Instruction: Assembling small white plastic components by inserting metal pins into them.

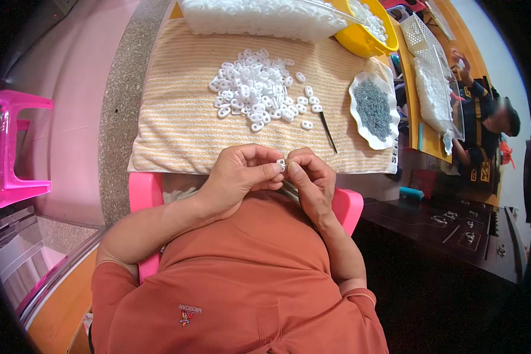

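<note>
Close to my body, at the towel's near edge, my left hand [248, 171] pinches a small white two-holed plastic piece [281, 165] between thumb and fingers. My right hand [310, 174] is closed in a pinch against the piece's right side; anything tiny between its fingertips is too small to make out. Beyond my hands lies a loose heap of similar white two-holed pieces [253, 88], several scattered to its right. A thin black pointed tool [328, 133] rests beside them. To the right, a white scalloped dish [356, 109] holds many small grey metal parts [373, 111].
A striped towel [177, 118] covers the table. At its far side stand a clear bin [259, 26] of white pieces and a yellow basin [360, 42]. Another person [489, 130] sits right, by a white basket [419, 36]. A pink stool [12, 147] stands left.
</note>
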Motion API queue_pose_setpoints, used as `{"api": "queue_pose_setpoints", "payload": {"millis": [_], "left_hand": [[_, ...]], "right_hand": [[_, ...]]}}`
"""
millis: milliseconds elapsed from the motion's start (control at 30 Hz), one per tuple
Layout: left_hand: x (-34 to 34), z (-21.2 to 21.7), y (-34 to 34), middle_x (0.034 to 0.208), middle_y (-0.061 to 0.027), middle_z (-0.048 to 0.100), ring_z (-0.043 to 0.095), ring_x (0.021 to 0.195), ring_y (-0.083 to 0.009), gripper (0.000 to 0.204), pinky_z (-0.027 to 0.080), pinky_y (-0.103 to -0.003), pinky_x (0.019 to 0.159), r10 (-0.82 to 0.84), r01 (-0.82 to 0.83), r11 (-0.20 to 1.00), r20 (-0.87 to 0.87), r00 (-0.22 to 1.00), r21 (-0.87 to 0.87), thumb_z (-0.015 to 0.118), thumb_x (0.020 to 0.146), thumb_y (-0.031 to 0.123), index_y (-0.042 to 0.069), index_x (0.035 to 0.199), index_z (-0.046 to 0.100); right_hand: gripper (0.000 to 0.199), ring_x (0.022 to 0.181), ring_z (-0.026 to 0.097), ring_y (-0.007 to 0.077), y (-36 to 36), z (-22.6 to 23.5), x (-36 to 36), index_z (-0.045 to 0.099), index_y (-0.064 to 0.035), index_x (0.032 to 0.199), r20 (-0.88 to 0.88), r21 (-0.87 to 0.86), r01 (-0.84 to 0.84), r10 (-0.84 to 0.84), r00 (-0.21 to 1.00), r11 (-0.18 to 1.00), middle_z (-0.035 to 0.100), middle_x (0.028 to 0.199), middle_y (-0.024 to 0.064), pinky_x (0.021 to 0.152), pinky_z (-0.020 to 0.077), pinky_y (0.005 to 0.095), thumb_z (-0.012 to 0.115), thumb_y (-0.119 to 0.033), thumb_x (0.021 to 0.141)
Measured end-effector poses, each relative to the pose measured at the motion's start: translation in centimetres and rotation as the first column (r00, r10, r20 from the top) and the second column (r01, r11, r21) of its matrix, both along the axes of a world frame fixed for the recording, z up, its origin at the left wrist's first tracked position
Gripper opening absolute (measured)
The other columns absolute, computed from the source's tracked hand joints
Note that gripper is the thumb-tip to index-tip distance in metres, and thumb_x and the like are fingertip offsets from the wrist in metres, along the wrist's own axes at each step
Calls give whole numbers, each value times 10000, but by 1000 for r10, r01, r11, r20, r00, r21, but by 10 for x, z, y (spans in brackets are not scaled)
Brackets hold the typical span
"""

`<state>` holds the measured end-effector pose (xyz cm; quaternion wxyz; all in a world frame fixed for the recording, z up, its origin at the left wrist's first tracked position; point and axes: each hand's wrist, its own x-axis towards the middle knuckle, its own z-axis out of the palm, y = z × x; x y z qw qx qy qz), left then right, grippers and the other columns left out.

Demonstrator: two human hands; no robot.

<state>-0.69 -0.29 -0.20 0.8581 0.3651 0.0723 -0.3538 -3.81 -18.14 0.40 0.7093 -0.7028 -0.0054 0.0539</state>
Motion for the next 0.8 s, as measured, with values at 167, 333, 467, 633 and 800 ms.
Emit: {"api": "queue_pose_setpoints", "payload": {"millis": [167,333,467,633,800], "left_hand": [[0,-1,0,908,-86,649,650,782,-131,205,568,-254,719,0,0,1000,-4,1000,-5,641,872,42,-40,1054,594],[-2,-4,-1,897,-91,655,653,767,-130,188,570,-249,712,14,-14,1000,11,1000,-1,637,873,33,-41,1041,595],[-2,-5,-1,894,-91,653,652,762,-131,182,570,-248,707,21,-21,1000,8,1000,0,635,872,27,-40,1037,595],[-3,-4,-1,881,-89,652,650,745,-128,171,570,-245,698,30,-31,999,32,999,32,634,870,21,-40,1025,597],[-4,-6,-2,879,-89,653,649,742,-125,160,570,-245,697,28,-31,998,59,998,48,632,870,23,-39,1015,602]], "right_hand": [[90,827,528,73,1,0,-1,564,13,878,6,-14,9,-9,1000,1000,537,919,20,757,435,215,569,-65,923],[84,830,537,78,1,-6,-2,583,24,885,69,-48,14,-10,998,999,557,921,32,746,441,211,573,-52,919],[84,830,540,80,2,-7,-2,591,28,894,53,-47,6,-4,999,999,566,924,38,745,442,209,568,-48,921],[85,828,542,81,3,-3,-2,597,32,888,55,-94,-7,12,998,996,572,920,40,740,447,211,570,-43,918],[82,824,543,81,3,-4,-2,597,31,882,44,-67,-4,7,999,998,574,906,36,736,450,216,567,-37,917]]}}
